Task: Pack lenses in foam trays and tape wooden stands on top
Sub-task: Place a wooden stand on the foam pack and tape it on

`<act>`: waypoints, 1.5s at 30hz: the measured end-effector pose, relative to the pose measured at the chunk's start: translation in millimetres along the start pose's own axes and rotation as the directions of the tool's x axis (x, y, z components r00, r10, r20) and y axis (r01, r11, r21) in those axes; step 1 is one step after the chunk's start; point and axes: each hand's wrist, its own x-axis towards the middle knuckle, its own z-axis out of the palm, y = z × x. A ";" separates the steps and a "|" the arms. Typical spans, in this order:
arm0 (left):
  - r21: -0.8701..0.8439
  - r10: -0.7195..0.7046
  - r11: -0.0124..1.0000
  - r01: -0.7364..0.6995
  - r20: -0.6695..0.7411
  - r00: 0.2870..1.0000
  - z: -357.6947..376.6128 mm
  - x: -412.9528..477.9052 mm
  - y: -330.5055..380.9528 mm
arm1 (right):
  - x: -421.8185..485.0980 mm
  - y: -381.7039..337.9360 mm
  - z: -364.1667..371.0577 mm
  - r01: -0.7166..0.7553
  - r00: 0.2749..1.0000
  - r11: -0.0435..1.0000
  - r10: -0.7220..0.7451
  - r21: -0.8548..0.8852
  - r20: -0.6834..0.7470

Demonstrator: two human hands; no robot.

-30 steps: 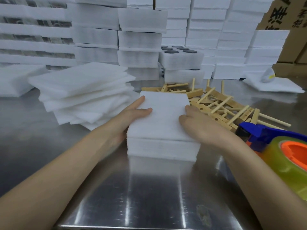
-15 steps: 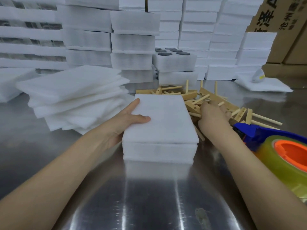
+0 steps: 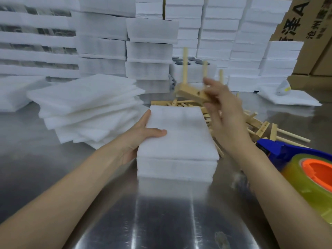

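Curled round a wooden stand [image 3: 191,92], pegs up, the right grip [image 3: 224,112] holds it aloft at 1 o'clock of the foam tray [image 3: 179,137] on the table [image 3: 161,221]. At 9 o'clock the left grip [image 3: 141,136] holds the tray's side, thumb on top.

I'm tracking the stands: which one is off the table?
The wooden stand in the right hand, up in the air with pegs pointing up; the rest lie in a pile on the table.
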 end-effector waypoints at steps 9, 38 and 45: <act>0.007 0.020 1.000 -0.021 0.098 0.995 -3.2 -1.1 1.0 | 0.4 -6.0 -11.7 -0.272 0.956 0.915 0.221 0.297 0.194; 0.027 -0.054 0.998 0.056 -0.054 0.997 3.8 -3.3 -3.3 | -13.5 -34.1 6.0 -0.131 0.893 0.974 0.034 0.187 0.449; 0.072 0.022 0.997 -0.015 -0.092 0.995 2.9 -1.1 -12.2 | -14.7 -30.9 9.1 -0.247 0.877 0.938 0.109 0.244 0.468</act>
